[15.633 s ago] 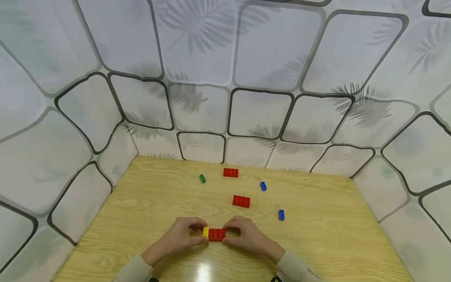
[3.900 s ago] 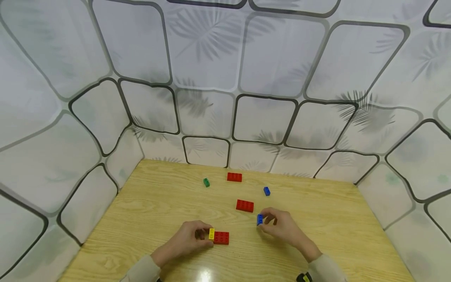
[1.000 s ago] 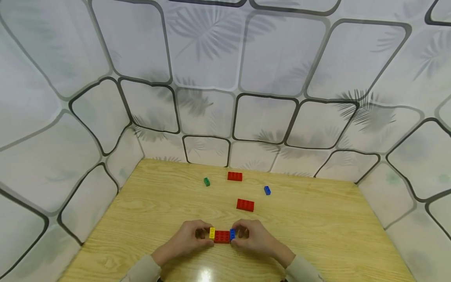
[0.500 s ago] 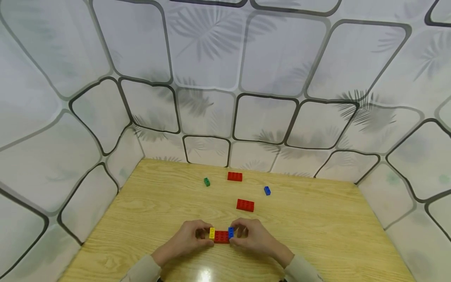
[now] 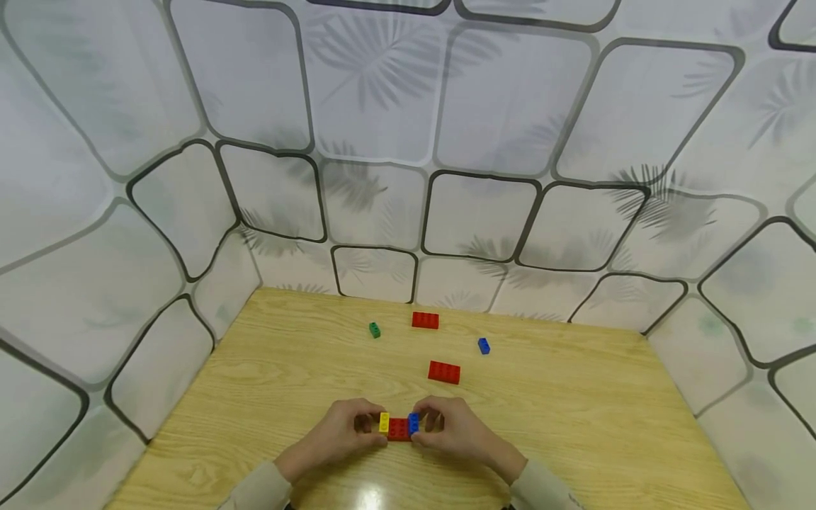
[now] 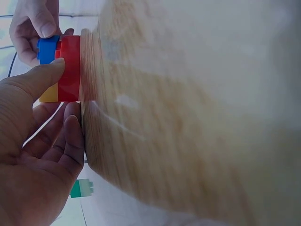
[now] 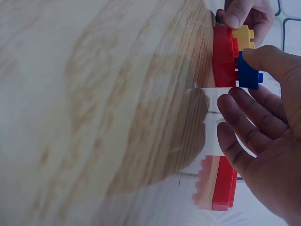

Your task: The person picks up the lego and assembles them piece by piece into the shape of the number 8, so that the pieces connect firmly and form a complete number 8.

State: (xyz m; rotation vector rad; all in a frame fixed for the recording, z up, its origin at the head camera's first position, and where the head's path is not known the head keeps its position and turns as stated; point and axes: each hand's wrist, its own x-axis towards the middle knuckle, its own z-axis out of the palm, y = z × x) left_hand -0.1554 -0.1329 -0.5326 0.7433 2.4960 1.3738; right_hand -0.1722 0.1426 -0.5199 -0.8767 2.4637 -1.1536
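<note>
A red building brick (image 5: 399, 429) lies on the table before me, with a small yellow brick (image 5: 384, 423) on top of its left end. My left hand (image 5: 341, 428) grips that end; in the left wrist view its thumb crosses the side of the red brick and the yellow one. Between thumb and fingertips my right hand (image 5: 455, 427) pinches a small blue brick (image 5: 414, 423) over the red brick's right end. Seen from the right wrist, the blue brick (image 7: 248, 70) sits at the red studs, and a narrow gap shows beneath it.
Farther back on the wooden table (image 5: 287, 368) lie a red brick (image 5: 444, 372), another red brick (image 5: 425, 320), a green brick (image 5: 374, 330) and a blue brick (image 5: 484, 346). A patterned curtain (image 5: 376, 205) surrounds the table's back and sides.
Earlier the blue brick lay at the right of the table. My right hand has brought it to the red brick's right end and shifted it slightly left. The left hand keeps its grip.
</note>
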